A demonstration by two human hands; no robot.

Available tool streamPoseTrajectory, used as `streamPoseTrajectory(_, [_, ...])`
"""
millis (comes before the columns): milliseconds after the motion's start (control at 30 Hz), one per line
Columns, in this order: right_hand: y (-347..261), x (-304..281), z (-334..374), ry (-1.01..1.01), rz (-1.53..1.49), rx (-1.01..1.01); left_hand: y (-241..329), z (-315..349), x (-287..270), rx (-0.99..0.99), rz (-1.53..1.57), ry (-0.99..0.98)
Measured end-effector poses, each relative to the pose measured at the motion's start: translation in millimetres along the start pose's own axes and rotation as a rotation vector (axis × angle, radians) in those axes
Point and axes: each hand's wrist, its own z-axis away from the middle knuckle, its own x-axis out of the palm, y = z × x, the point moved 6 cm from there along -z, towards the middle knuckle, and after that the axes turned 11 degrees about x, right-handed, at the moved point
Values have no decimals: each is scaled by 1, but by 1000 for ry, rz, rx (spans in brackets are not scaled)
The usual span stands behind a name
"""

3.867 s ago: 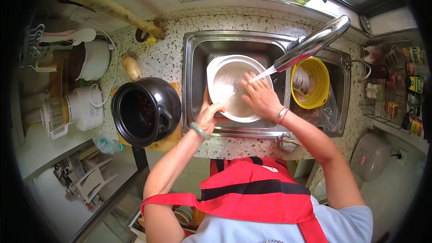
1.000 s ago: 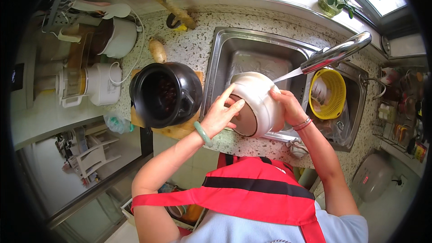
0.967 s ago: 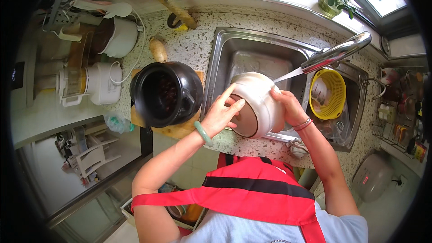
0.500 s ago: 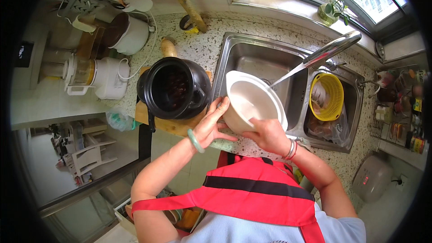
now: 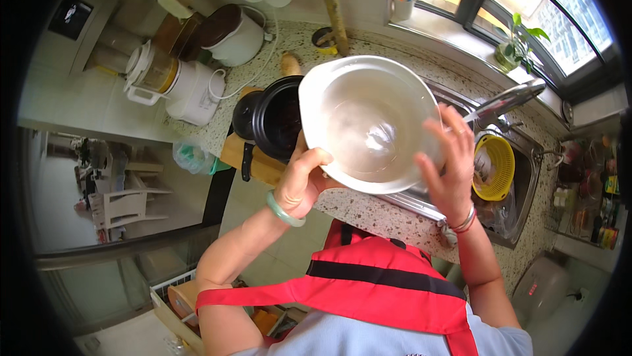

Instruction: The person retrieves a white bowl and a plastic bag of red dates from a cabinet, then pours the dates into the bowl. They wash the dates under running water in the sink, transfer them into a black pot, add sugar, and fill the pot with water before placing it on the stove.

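Above the metal sink (image 5: 421,206), left hand (image 5: 299,187) grips smooth round bowl (image 5: 359,125)

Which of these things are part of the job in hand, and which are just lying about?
Seemingly part of it:
- White bowl, gripped by the left hand
- Right hand, blurred and spread at the bowl's side; contact unclear
- Faucet, behind that hand

Apparently just lying about:
- Yellow basket in the sink
- Potted plant by the window
- White juicer
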Motion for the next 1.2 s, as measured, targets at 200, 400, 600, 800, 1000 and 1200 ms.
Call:
streamPoseTrajectory(200, [-10,48,-39,-333,-1171,664,47,10,-26,27,103,81])
streamPoseTrajectory(400, [-24,96,-61,-581,-1201,830,73,-1,-71,66,46,135])
streamPoseTrajectory(600, [-7,88,-3,-311,-1220,909,64,-7,-74,-8,-208,-48])
streamPoseTrajectory(800, [9,45,107,56,-1193,1081,8,2,-28,-230,-340,-390])
streamPoseTrajectory(1000, [65,-11,254,500,-1193,1208,-90,18,80,-569,-388,-698])
streamPoseTrajectory(1200, [136,-88,378,986,-1182,1274,-219,29,152,-796,-419,-798])
